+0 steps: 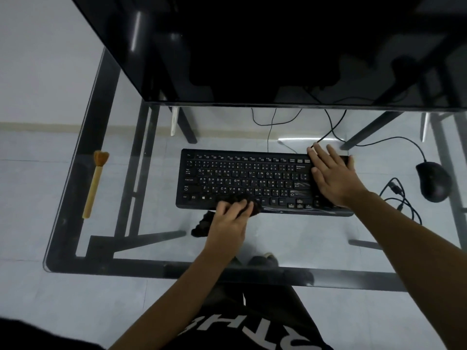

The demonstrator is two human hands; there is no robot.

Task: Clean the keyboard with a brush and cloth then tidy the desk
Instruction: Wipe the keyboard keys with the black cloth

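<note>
Glass formed the tabletop (75, 188), clear enough to show the dark frame and pale floor beneath. A black keyboard (242, 178) lay flat near its middle, well back from the near edge. The left hand (231, 219) was closed around a dark cloth (246, 199), pressing it on the keyboard's front row of keys; a loose end of the cloth hung over the front edge onto the glass. The right hand (333, 176) lay open and flat, fingers spread, on the keyboard's right end, holding nothing. A wooden-handled brush (94, 184) lay alone by the left edge, well apart from the keyboard, with bare glass between them. A black mouse (433, 181) sat to the keyboard's right, near the right edge, beside a loose coil of cable (401, 198). A dark monitor (252, 46) overhung the far side.
</note>
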